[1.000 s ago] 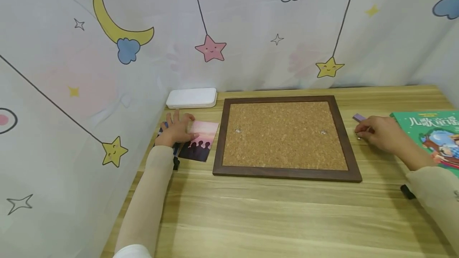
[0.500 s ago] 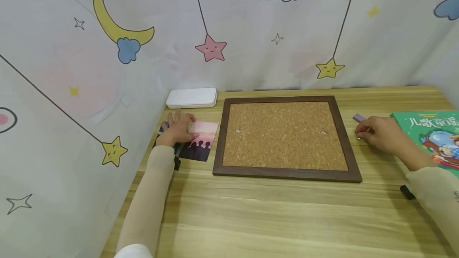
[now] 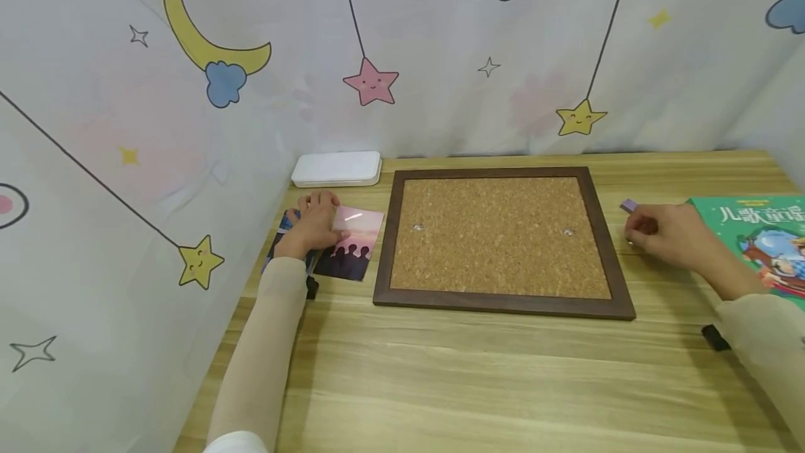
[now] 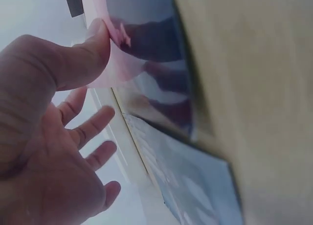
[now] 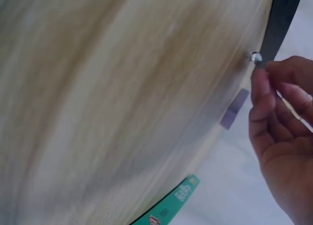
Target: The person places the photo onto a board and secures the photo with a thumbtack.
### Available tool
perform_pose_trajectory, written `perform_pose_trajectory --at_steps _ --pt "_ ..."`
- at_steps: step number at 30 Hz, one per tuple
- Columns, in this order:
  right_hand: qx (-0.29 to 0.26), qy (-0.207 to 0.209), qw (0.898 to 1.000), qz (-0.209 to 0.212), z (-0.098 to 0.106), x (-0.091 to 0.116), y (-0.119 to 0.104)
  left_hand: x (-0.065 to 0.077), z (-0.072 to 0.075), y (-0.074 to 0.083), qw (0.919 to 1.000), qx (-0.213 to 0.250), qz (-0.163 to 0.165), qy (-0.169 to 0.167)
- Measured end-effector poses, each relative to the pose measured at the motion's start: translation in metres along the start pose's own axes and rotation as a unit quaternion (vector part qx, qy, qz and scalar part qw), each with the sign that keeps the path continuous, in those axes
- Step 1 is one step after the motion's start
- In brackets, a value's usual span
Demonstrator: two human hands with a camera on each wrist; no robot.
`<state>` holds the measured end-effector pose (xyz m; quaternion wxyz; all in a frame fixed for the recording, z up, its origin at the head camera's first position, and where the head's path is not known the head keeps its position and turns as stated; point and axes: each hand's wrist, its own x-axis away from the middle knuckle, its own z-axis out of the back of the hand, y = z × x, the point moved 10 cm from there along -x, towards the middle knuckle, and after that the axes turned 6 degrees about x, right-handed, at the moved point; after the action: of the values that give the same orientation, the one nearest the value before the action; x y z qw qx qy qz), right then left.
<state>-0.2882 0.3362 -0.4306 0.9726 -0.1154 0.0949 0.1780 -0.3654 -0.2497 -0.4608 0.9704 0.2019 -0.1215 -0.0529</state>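
My left hand (image 3: 312,224) lies over the photos at the left. Its thumb touches the pink sunset photo (image 3: 355,268), which shows dark silhouettes along its lower part and curves up under the thumb in the left wrist view. The other fingers are spread, over a dark blue photo (image 3: 274,247) partly hidden by the hand. To the right of the corkboard (image 3: 497,236), my right hand (image 3: 663,233) has its thumb and index finger together at a small shiny push pin (image 5: 256,57), close to the table. Two small clear glints sit on the cork.
A white case (image 3: 336,169) stands at the back left. Beyond the right hand lies a purple block (image 3: 628,205), and a green children's book (image 3: 767,229) is at the right. A patterned white curtain (image 3: 440,40) borders the table.
The left hand's fingers have drawn in and shifted slightly, with more of the dark blue photo now showing. The right hand has barely moved.
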Motion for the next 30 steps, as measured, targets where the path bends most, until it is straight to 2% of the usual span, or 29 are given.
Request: perform_pose_trajectory --at_steps 7,14,18,22,26,30 --pt "-0.050 -0.014 0.998 -0.038 0.001 0.001 0.001 0.003 -0.001 0.002 0.9993 0.033 -0.014 0.015" --pt "-0.108 -0.025 0.992 -0.062 0.001 0.002 0.002 0.004 0.001 -0.003 0.9969 0.074 -0.007 0.026" --pt "-0.125 -0.020 0.990 -0.059 0.004 0.002 0.000 0.004 0.003 -0.004 0.9958 0.085 -0.011 0.034" --pt "-0.138 0.001 0.989 -0.043 0.009 0.001 -0.005 0.005 0.007 -0.002 0.9937 0.097 -0.038 0.041" --pt "-0.135 0.006 0.990 -0.040 0.012 0.000 -0.009 0.009 0.011 0.001 0.9875 0.130 -0.074 0.048" --pt "-0.129 0.002 0.991 -0.047 0.013 -0.001 -0.013 0.012 0.018 -0.001 0.9806 0.167 -0.076 0.070"
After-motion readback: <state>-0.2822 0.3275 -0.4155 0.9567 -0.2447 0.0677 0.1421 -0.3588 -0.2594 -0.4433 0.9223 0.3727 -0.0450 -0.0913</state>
